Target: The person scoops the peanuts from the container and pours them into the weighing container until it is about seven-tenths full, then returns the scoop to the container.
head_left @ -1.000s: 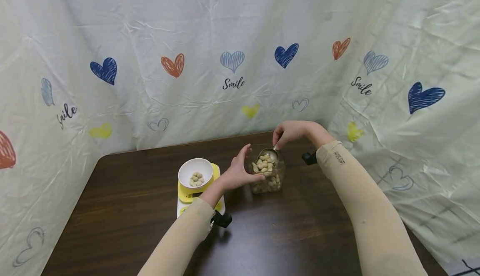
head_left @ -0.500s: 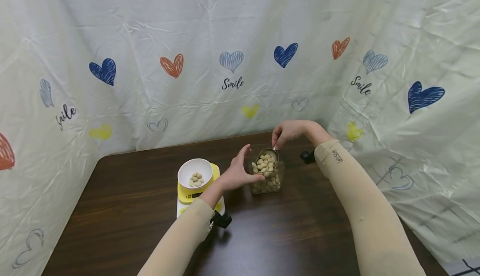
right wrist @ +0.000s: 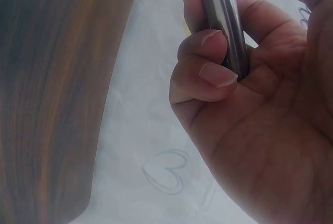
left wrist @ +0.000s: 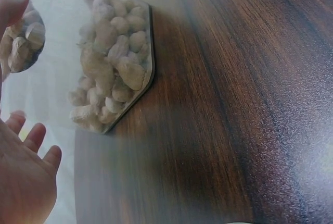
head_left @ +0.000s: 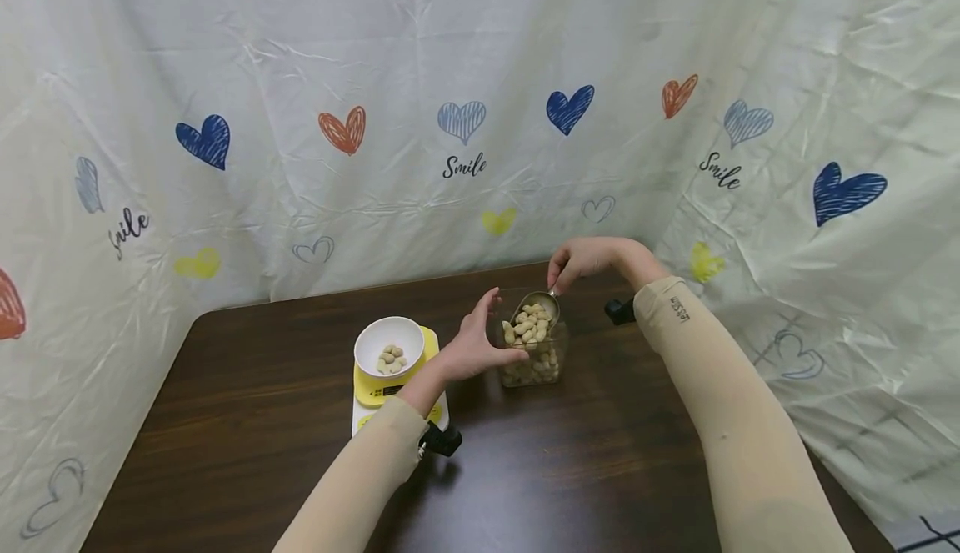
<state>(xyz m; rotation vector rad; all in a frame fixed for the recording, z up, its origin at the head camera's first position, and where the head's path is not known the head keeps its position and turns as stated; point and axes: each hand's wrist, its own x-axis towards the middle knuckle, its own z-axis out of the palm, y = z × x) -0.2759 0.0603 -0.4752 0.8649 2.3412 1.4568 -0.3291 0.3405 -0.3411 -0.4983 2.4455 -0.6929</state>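
A clear plastic container (head_left: 551,367) of unshelled peanuts (left wrist: 112,52) stands on the table. My left hand (head_left: 478,346) holds it from the left, thumb at the near side and fingers spread towards the back. My right hand (head_left: 587,263) grips the handle of a metal scoop (head_left: 549,303) from above; in the right wrist view, curled fingers wrap the shiny handle (right wrist: 225,21). Peanuts (head_left: 529,324) fill the tilted scoop, which sits at the container's mouth. Its lower part is partly hidden by the nuts and the wall.
Left of the container, a white bowl (head_left: 390,334) with several peanuts stands on a yellow and white kitchen scale (head_left: 372,393), partly covered by my left forearm. A heart-print curtain (head_left: 405,203) hangs close behind and to the right of the dark wooden table (head_left: 247,419).
My right hand and the loaded scoop have risen very slightly and shifted a little to the right. The left hand and container stay where they were.
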